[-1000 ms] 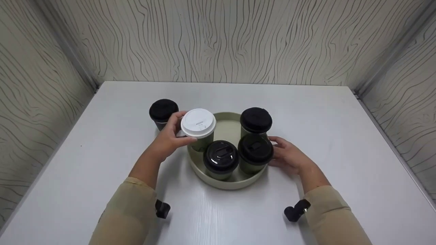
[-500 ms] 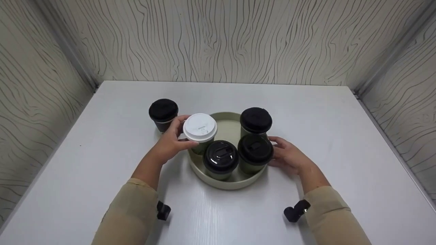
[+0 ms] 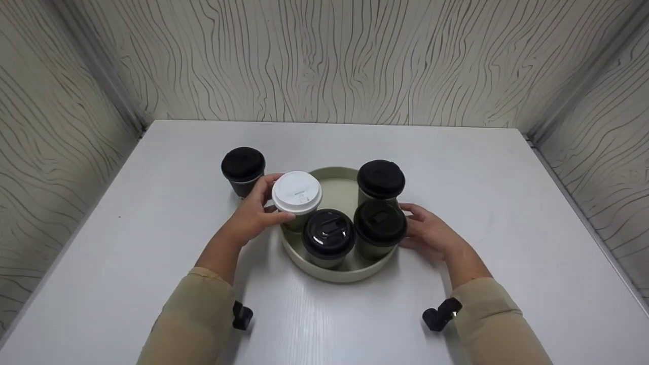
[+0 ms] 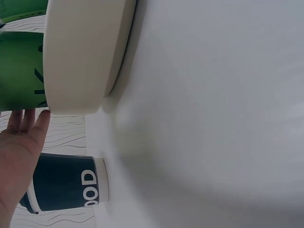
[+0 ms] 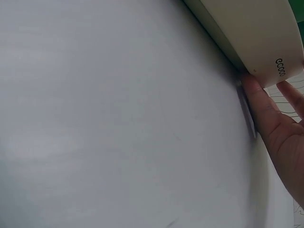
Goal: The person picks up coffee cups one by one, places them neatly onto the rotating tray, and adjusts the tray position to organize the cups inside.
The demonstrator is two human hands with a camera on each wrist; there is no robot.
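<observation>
A round pale green tray (image 3: 338, 188) stands mid-table. My left hand (image 3: 248, 215) holds a green coffee cup with a white lid (image 3: 297, 192) at the tray's left side, thumb in front and fingers behind. The left wrist view shows fingertips against the green cup wall (image 4: 21, 71), its base hidden behind the tray's rim. My right hand (image 3: 431, 233) rests against the tray's right side, thumb low by the tabletop in the right wrist view. Three black-lidded cups stand in the tray: one in front (image 3: 328, 235), one at right (image 3: 380, 223), one behind it (image 3: 381, 180).
Outside the tray, a dark cup with a black lid (image 3: 243, 167) stands on the white table (image 3: 481, 167), close behind my left fingers. A wood-grain patterned wall (image 3: 324, 61) closes off the back, with similar panels on both sides.
My left hand has brought the white-lidded cup slightly down and toward me in the tray, mostly in the first half second. The right hand and the other cups stay put.
</observation>
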